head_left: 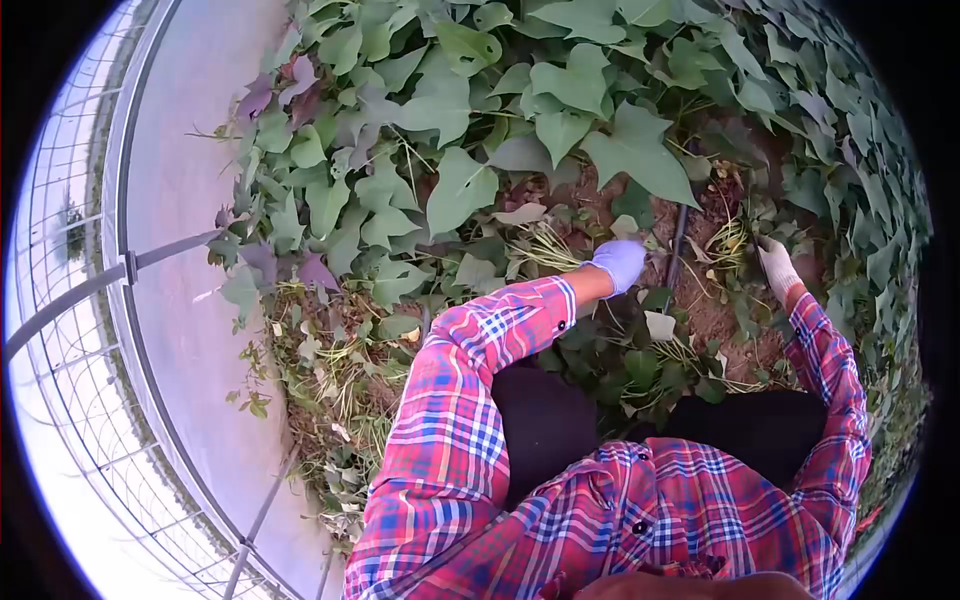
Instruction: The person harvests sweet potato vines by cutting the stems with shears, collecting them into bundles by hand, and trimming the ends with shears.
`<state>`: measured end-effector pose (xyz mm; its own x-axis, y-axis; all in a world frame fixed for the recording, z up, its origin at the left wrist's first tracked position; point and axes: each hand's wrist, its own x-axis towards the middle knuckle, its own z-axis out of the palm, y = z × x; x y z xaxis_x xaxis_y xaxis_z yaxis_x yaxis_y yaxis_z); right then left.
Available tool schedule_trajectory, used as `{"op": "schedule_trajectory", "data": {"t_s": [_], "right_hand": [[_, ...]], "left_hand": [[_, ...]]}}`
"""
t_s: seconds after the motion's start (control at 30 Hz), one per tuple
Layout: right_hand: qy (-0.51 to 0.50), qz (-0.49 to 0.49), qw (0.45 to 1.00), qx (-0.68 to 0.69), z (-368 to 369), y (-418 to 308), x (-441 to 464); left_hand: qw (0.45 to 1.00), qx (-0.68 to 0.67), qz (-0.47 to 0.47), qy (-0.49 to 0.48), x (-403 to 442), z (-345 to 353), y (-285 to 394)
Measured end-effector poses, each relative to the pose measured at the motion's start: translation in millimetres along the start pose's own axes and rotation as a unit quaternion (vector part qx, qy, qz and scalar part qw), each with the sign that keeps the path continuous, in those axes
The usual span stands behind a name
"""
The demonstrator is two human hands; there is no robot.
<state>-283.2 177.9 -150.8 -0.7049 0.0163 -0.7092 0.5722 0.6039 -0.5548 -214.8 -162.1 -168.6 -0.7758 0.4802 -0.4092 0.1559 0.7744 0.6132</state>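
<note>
My left hand (620,264), in a pale lavender glove, is closed among the vines just left of a black hose (680,232). Its fingertips are hidden, and what they grip does not show. A bunch of pale green stems (543,248) lies beside that wrist. Farther right, my right hand (776,268) wears a whitish glove and has its fingers curled at the foliage. A thin dark shape is near its fingertips, too small to name. Between the hands are bare brown soil, loose stems (728,240) and wilted leaves.
Dense broad-leaved vines (460,100) cover the bed ahead and to the right. Cut stems and dry leaves (345,370) litter the ground at left. A pale sheet wall (205,130) with metal pipes (128,266) runs along the left. My dark-clad knees (545,415) are close to the plants.
</note>
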Motion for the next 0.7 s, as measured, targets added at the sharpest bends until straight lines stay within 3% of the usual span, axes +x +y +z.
{"op": "schedule_trajectory", "data": {"t_s": [0.07, 0.1, 0.13, 0.17, 0.23, 0.3, 0.33, 0.37, 0.4, 0.5, 0.53, 0.57, 0.63, 0.67, 0.7], "right_hand": [[0.010, -0.042, 0.999, -0.005, 4.0, -9.4, -10.0], [0.001, -0.004, 1.000, 0.026, 4.8, -36.9, -34.5], [-0.006, 0.035, 0.998, 0.057, 3.9, -53.1, -48.6], [-0.017, -0.006, 1.000, -0.023, -10.8, -28.3, -26.2], [-0.010, -0.018, 1.000, -0.024, -9.4, -42.2, -41.4], [-0.006, -0.028, 0.999, -0.019, -9.7, -40.2, -39.4], [0.019, -0.099, 0.994, -0.042, -13.1, -25.3, -26.1], [0.045, -0.167, 0.983, -0.064, -14.7, -15.1, -20.3], [0.035, -0.142, 0.989, -0.036, -6.2, -48.5, -49.5], [0.012, -0.220, 0.975, 0.036, 12.2, -69.0, -68.1], [-0.007, -0.206, 0.974, 0.089, 20.8, -75.2, -76.0], [-0.020, -0.232, 0.969, 0.083, 30.2, -79.6, -81.4], [-0.062, -0.243, 0.965, 0.076, 52.6, -102.3, -103.2], [-0.094, -0.272, 0.956, 0.054, 61.3, -107.8, -108.7], [-0.127, -0.300, 0.945, 0.033, 69.6, -113.4, -113.2]], "left_hand": [[0.999, 0.034, 0.013, -0.010, -4.6, 22.2, -18.0], [0.999, -0.012, -0.030, -0.002, -9.2, 28.6, -13.4], [0.999, -0.022, -0.014, -0.025, -12.5, 33.7, -12.0], [0.998, -0.033, 0.003, -0.048, -13.3, 34.7, -7.9], [0.995, -0.027, 0.002, -0.092, -17.4, 25.3, 2.1], [0.988, 0.090, 0.026, -0.126, -32.3, -3.4, 20.0], [0.988, 0.091, 0.026, -0.125, -41.6, -19.3, 27.7], [0.988, 0.131, 0.030, -0.069, -52.0, -35.6, 33.6], [0.985, 0.170, 0.033, -0.013, -62.6, -47.8, 34.3], [0.995, 0.054, 0.039, 0.071, -87.1, -92.9, 11.1], [0.993, 0.015, 0.022, 0.116, -96.1, -107.8, -4.7], [0.990, -0.073, -0.073, 0.096, -106.5, -133.1, -14.3], [0.948, -0.146, -0.115, 0.259, -126.2, -146.6, -76.9], [0.939, 0.012, -0.102, 0.327, -149.8, -168.1, -99.1], [0.892, -0.030, -0.060, 0.447, -154.2, -167.0, -165.6]]}}
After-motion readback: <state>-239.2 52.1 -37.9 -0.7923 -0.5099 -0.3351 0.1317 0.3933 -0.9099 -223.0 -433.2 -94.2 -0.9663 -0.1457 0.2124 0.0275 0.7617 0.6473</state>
